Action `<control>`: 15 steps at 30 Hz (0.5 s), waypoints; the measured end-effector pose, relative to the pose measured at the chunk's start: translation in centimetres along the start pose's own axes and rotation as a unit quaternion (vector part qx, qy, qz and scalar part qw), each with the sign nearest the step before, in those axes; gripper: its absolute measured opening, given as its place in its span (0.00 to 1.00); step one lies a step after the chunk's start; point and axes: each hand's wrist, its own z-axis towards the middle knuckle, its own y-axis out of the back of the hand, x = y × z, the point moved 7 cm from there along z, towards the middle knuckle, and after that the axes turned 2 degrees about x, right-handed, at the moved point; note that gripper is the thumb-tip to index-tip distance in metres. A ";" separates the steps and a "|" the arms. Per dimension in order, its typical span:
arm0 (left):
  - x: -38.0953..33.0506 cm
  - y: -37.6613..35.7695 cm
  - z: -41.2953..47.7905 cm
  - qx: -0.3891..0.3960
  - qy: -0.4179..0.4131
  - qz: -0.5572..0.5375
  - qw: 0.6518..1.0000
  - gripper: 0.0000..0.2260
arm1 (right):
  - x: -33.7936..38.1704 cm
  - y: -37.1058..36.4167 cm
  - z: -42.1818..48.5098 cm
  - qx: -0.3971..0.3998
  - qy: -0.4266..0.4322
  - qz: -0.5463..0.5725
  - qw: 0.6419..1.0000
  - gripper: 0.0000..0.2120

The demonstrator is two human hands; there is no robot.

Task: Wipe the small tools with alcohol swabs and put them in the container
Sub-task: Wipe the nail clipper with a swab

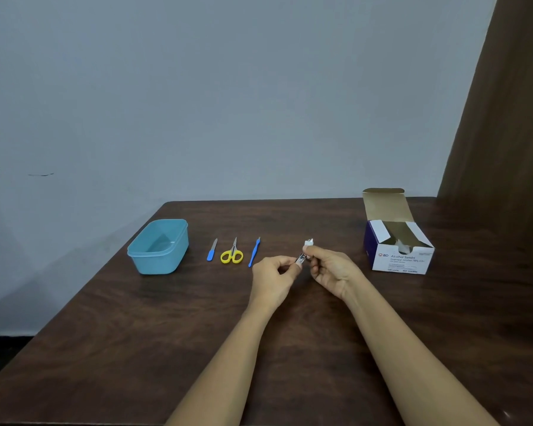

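Mid-table (166,333): left hand (273,279) pinches clipper (301,258), right hand (333,269) swab (309,242).

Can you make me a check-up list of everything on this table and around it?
Surface: dark wooden table.
Job's things: container at left, looks empty; file, scissors and blue stick tool lie in a row beside it; open swab box at right.
Clutter: nothing seen.
Hands: left hand pinches a small metal tool; right hand holds a swab close to it.
Cables: nothing seen.
Surroundings: plain wall behind; brown curtain at right.
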 end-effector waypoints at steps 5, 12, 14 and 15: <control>0.3 0.4 0.0 -0.025 0.016 -0.012 0.999 0.06 | 0.1 -0.2 -0.1 0.017 -0.002 -0.006 1.000 0.03; 0.4 0.5 0.1 -0.031 0.006 0.016 0.999 0.07 | 0.2 -0.3 -0.4 0.020 0.026 -0.051 0.998 0.05; 0.1 0.4 0.0 -0.027 -0.012 0.033 0.999 0.07 | 0.1 -0.3 -0.2 0.008 0.046 -0.082 0.996 0.05; -0.1 0.3 -0.1 -0.023 -0.021 0.041 0.999 0.07 | 0.1 -0.2 -0.2 0.001 0.055 -0.098 0.994 0.05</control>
